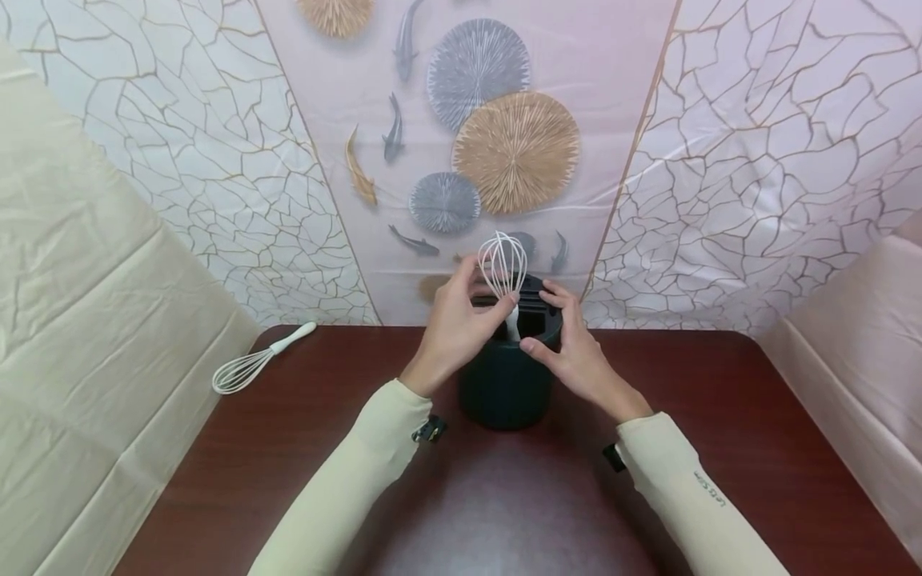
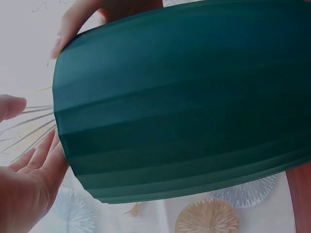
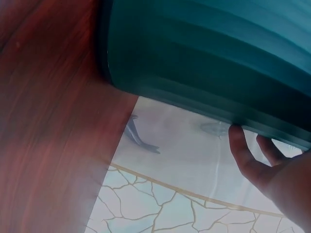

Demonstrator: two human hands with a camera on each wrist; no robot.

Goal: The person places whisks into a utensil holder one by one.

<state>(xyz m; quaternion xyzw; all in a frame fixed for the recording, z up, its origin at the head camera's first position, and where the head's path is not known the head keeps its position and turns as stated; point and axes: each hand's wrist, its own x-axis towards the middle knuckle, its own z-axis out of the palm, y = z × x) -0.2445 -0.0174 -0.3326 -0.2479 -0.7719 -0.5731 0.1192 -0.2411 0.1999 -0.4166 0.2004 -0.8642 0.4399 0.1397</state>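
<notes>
A dark green utensil holder (image 1: 504, 392) with ribbed sides and a black divided top stands on the table. One white whisk (image 1: 503, 264) is upright in it, handle down and wires up. My left hand (image 1: 461, 316) holds this whisk near the base of its wires, thumb in front and fingers behind. Its wires (image 2: 29, 124) show between thumb and fingers in the left wrist view. With thumb on the front rim and fingers along the right side, my right hand (image 1: 579, 352) grips the holder. The handle's lower end is hidden inside.
A second white whisk (image 1: 262, 358) lies at the table's left edge, handle toward the back. The dark red-brown table (image 1: 497, 496) meets a patterned cloth backdrop (image 1: 403, 288) behind the holder. Beige cloth panels (image 1: 86, 344) flank both sides.
</notes>
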